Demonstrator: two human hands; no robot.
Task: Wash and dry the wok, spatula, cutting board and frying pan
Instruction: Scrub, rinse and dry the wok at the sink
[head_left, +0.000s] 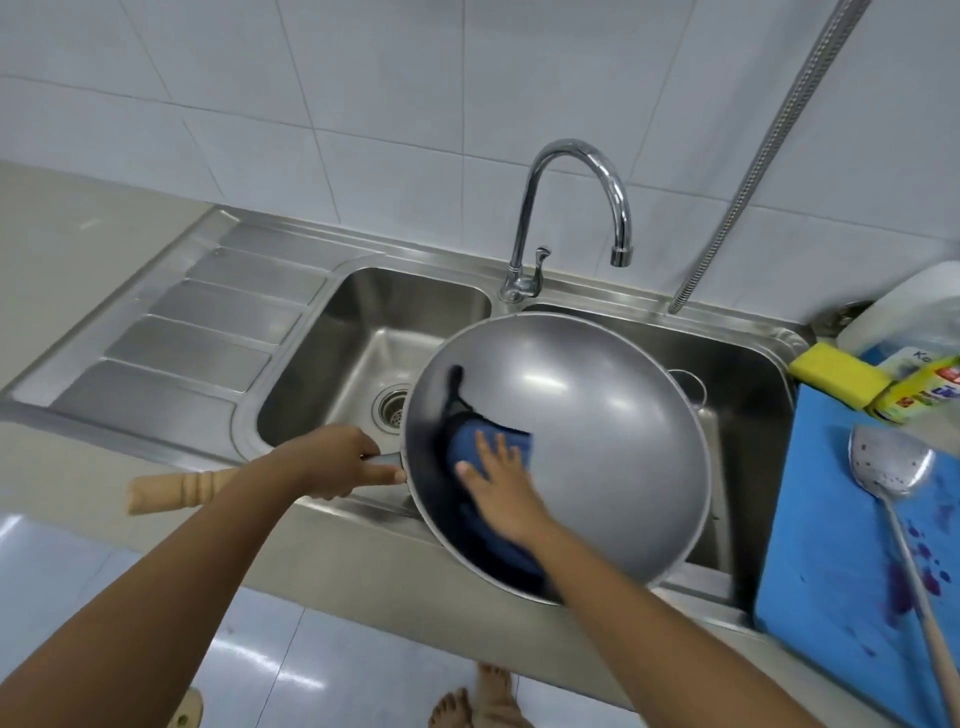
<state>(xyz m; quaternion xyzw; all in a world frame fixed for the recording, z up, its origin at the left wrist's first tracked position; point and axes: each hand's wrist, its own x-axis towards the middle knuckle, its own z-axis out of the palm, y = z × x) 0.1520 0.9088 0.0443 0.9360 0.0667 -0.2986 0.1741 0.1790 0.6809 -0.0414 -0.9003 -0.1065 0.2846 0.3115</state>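
A large steel wok (597, 426) is held tilted over the front edge of the double sink (363, 332). My left hand (337, 457) grips its handle where the metal neck meets the wooden grip (176, 488). My right hand (498, 483) presses flat, fingers straight, on a blue cloth (493, 444) inside the wok's left side. A blue cutting board (831, 545) with purple stains lies on the counter at the right. On it rests a metal spatula (888, 470), also flecked with purple. The frying pan is out of view.
A chrome faucet (571, 208) arches over the sink divider, with no water running. A yellow sponge (836, 371) and a detergent packet (924, 389) sit right of the sink. A ribbed draining board (182, 332) lies left. A metal hose (769, 156) hangs at the wall.
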